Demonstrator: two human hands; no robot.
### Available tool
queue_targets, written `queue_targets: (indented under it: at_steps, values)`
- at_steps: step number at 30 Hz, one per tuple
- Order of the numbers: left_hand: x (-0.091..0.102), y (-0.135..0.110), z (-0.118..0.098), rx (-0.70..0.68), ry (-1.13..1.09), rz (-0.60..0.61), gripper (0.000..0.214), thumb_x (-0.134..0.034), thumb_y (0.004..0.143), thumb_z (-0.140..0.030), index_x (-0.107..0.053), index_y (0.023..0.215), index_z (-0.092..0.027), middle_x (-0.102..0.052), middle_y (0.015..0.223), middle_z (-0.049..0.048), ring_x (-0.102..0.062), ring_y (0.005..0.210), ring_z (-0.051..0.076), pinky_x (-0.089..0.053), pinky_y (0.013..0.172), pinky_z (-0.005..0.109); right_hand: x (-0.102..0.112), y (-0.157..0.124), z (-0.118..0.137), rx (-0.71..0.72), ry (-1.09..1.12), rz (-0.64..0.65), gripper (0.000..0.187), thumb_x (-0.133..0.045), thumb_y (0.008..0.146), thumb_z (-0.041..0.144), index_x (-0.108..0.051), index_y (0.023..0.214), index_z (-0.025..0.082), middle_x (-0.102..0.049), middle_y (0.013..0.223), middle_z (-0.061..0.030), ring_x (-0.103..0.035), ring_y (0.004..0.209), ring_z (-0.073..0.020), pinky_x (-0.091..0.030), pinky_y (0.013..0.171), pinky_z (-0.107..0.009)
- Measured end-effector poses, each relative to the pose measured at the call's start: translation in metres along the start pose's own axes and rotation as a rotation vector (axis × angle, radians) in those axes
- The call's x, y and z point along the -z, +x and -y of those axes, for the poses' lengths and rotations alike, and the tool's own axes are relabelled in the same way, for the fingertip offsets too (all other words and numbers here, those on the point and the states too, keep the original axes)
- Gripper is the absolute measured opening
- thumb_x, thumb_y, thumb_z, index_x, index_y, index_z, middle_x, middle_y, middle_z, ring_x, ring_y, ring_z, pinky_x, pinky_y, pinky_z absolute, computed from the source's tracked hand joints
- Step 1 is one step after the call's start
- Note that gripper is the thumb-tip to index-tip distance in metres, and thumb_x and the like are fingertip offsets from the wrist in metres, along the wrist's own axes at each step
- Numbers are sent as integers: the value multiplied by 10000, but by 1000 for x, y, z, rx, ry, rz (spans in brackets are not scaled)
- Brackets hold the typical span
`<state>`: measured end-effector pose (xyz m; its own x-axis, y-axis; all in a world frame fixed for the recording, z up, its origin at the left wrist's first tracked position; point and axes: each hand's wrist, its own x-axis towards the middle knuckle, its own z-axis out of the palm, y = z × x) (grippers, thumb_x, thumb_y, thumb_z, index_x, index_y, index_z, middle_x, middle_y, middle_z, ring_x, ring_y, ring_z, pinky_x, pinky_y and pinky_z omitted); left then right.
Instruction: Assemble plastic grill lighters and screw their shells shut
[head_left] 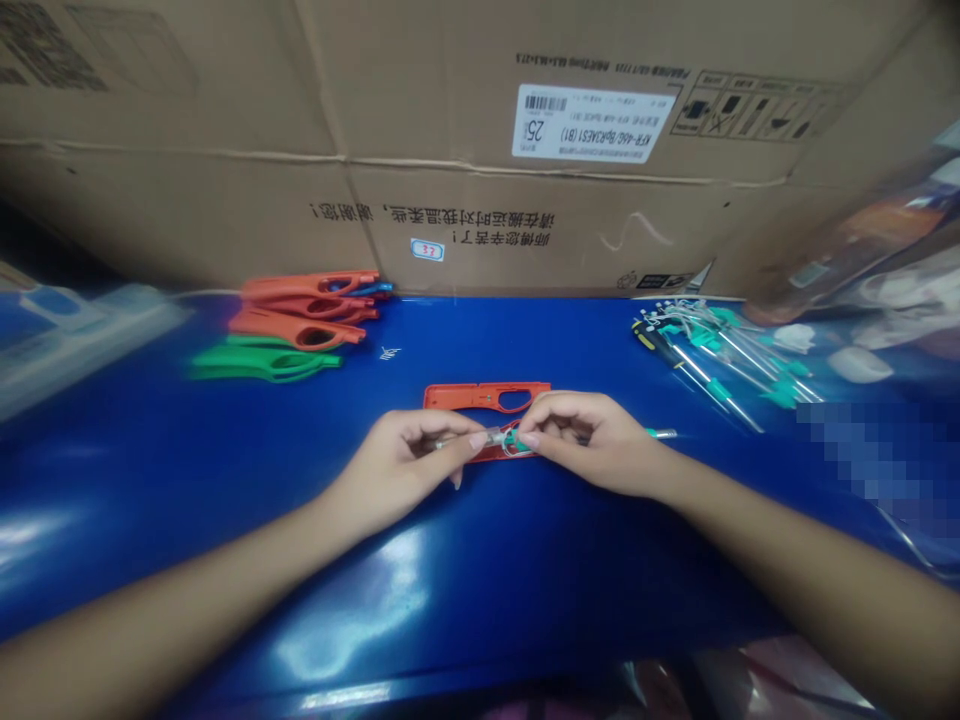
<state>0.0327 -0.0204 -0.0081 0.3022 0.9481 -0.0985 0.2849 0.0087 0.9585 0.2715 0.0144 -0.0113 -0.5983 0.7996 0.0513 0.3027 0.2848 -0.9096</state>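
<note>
Between my two hands is a lighter's inner assembly [512, 438], with a clear section, a teal part and thin white wire. My left hand [409, 455] pinches its clear end between thumb and fingers. At the teal part, my right hand [592, 440] has its thumb and forefinger closed. A metal tube [664, 434] sticks out to the right behind that hand. Below the assembly lies an orange shell half [491, 455], mostly covered by my fingers. Another orange shell half [480, 396] rests just behind, its inside facing up and its oval finger opening at the right.
Several orange lighter handles [300, 328] and green handles [262, 362] are piled at back left. At back right lie several metal tubes with teal parts [727, 350], beside a black and yellow tool [654, 345]. A cardboard box [450, 120] walls off the blue table's [450, 590] back.
</note>
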Motion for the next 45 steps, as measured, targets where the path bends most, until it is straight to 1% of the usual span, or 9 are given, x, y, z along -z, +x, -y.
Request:
queue_targets:
  at_steps: [5, 11, 22, 31, 39, 45]
  values:
    - [-1, 0, -1, -12, -6, -1, 273, -669, 882, -384, -785, 954, -148, -608, 516, -20, -444, 412, 74, -342, 406, 178, 0, 0, 1, 2, 8, 0, 197, -638, 904, 344, -705, 890, 160, -636, 777, -21, -433, 551, -74, -349, 485, -219]
    - [-2, 0, -4, -10, 18, -2, 259, -683, 872, -377, -792, 943, -152, -612, 516, -17, -444, 433, 76, -328, 414, 176, -1, 1, 2, 14, 4, 3, 186, -643, 904, 334, -702, 882, 160, -626, 764, -11, -406, 535, -64, -338, 478, -209]
    - [-1, 0, -1, -10, 20, 10, 268, -687, 872, -385, -798, 959, -157, -613, 533, -14, -457, 455, 76, -335, 446, 182, -2, 0, 1, -1, -2, 2, 187, -646, 900, 332, -702, 886, 154, -615, 779, -17, -420, 548, -68, -343, 489, -213]
    - [-1, -2, 2, 3, 32, 17, 292, -688, 871, -405, -798, 980, -157, -647, 577, 8, -501, 495, 92, -354, 479, 189, -2, 0, 0, 1, 11, 2, 186, -642, 909, 328, -703, 885, 155, -598, 767, -12, -424, 558, -72, -329, 485, -212]
    - [-2, -1, 3, 22, 63, 41, 325, -672, 882, -430, -796, 999, -153, -689, 675, 37, -511, 542, 98, -366, 517, 198, -3, 0, 0, -8, 11, 9, 183, -644, 906, 326, -705, 883, 154, -590, 765, -9, -417, 558, -72, -328, 493, -219]
    - [-3, -2, 1, 5, 57, 39, 316, -668, 881, -415, -797, 984, -146, -649, 615, 17, -489, 526, 91, -345, 500, 187, -3, 0, 0, -7, -1, 14, 192, -644, 909, 330, -708, 877, 151, -574, 751, -3, -394, 545, -68, -305, 481, -220]
